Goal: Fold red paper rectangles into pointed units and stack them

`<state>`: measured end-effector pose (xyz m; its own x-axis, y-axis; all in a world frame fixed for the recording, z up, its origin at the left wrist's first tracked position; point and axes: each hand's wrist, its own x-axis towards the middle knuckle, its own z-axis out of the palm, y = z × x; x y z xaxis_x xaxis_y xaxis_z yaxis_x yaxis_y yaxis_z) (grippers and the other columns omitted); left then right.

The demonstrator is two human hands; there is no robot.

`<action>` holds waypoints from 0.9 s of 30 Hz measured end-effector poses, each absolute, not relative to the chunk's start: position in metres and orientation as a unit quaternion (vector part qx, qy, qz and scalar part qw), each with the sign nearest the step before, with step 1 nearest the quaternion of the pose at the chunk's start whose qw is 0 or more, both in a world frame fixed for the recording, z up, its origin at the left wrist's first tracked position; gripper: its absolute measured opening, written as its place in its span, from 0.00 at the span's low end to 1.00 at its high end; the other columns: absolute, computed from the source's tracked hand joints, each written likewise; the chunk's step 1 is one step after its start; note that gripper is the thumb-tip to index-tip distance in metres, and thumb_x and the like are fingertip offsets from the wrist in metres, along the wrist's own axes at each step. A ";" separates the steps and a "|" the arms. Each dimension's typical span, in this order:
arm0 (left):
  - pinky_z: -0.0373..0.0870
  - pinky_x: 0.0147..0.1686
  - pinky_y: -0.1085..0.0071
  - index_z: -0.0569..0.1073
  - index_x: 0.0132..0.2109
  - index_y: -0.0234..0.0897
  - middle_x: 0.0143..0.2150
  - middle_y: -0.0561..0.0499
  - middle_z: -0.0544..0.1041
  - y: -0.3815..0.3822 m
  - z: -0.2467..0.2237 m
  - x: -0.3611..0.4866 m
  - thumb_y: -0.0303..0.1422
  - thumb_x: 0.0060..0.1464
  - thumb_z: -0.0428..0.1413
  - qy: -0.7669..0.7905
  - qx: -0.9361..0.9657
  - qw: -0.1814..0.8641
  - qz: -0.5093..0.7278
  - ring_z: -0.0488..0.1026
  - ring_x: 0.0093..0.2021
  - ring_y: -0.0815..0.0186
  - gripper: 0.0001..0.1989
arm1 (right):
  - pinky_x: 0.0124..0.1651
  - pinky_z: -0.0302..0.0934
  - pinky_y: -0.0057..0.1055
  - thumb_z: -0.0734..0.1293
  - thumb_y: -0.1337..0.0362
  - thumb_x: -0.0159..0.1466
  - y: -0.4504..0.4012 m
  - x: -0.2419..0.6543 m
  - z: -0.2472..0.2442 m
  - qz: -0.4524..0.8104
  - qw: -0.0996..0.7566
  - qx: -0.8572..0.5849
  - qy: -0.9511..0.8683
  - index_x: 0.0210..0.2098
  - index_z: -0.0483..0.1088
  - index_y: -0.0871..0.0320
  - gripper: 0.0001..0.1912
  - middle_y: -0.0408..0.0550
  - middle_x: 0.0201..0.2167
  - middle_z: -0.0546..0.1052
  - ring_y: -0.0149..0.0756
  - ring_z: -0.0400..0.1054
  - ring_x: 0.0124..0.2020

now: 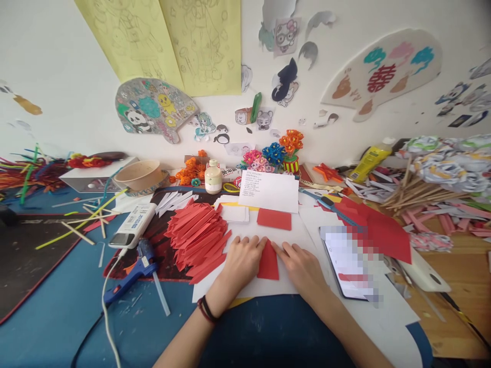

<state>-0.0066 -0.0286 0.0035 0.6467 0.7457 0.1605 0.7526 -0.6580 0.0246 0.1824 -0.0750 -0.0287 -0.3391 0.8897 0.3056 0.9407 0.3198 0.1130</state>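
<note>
A small piece of red paper (269, 266) lies on white sheets (289, 286) in front of me, its upper end narrowed to a slanted edge. My left hand (245, 256) is closed with bent fingers, thumb and index at the paper's upper left edge. From the other side my right hand (303, 265) has its index fingertip on the upper right edge, the other fingers curled. Just beyond them lies a red paper rectangle (274, 219). Left of my left hand spreads a big heap of folded red paper strips (197, 235).
A blue glue gun (132, 278) and a white power strip (132, 225) with cables lie left. On the right are a phone (347, 263) and red sheets (378, 230). A handwritten card (268, 190), a glue bottle (213, 178) and paper flowers (274, 153) stand by the wall.
</note>
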 end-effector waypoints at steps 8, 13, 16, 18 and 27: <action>0.60 0.38 0.65 0.72 0.40 0.39 0.37 0.49 0.72 -0.025 0.000 0.000 0.37 0.65 0.46 -0.512 -0.838 -0.034 -0.185 0.68 0.39 0.61 0.12 | 0.32 0.57 0.32 0.55 0.83 0.56 -0.078 0.178 -0.026 -0.117 0.130 -0.562 -0.808 0.56 0.69 0.59 0.32 0.51 0.36 0.75 0.37 0.66 0.32; 0.59 0.43 0.62 0.69 0.34 0.37 0.36 0.51 0.72 -0.023 -0.002 0.005 0.35 0.61 0.53 -0.519 -0.820 -0.106 -0.215 0.67 0.40 0.61 0.08 | 0.34 0.61 0.28 0.55 0.74 0.65 -0.074 0.178 -0.020 0.046 0.283 -0.613 -0.736 0.48 0.73 0.55 0.20 0.47 0.34 0.74 0.34 0.69 0.32; 0.59 0.43 0.63 0.70 0.34 0.37 0.35 0.52 0.73 -0.022 -0.001 0.003 0.33 0.60 0.53 -0.510 -0.807 -0.176 -0.239 0.68 0.40 0.62 0.06 | 0.35 0.63 0.30 0.61 0.60 0.66 -0.064 0.180 -0.011 0.149 0.351 -0.637 -0.670 0.43 0.74 0.55 0.13 0.47 0.35 0.76 0.35 0.69 0.31; 0.60 0.42 0.65 0.70 0.34 0.37 0.35 0.52 0.73 -0.021 0.000 0.002 0.33 0.59 0.54 -0.500 -0.797 -0.217 -0.261 0.68 0.39 0.63 0.06 | 0.34 0.63 0.32 0.64 0.54 0.63 -0.056 0.182 -0.006 0.240 0.357 -0.616 -0.660 0.38 0.75 0.57 0.14 0.48 0.32 0.77 0.36 0.69 0.30; 0.62 0.33 0.72 0.71 0.33 0.37 0.31 0.52 0.74 -0.020 0.005 0.000 0.33 0.59 0.51 -0.454 -0.761 -0.344 -0.311 0.68 0.33 0.67 0.08 | 0.26 0.60 0.29 0.68 0.48 0.59 -0.044 0.189 -0.006 0.506 0.362 -0.513 -0.591 0.29 0.75 0.61 0.20 0.46 0.21 0.74 0.32 0.66 0.21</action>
<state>-0.0002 -0.0204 0.0052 0.3936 0.9051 0.1606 0.4776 -0.3506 0.8056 0.1886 -0.0440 -0.0058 -0.2118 0.9730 -0.0915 0.2395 -0.0391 -0.9701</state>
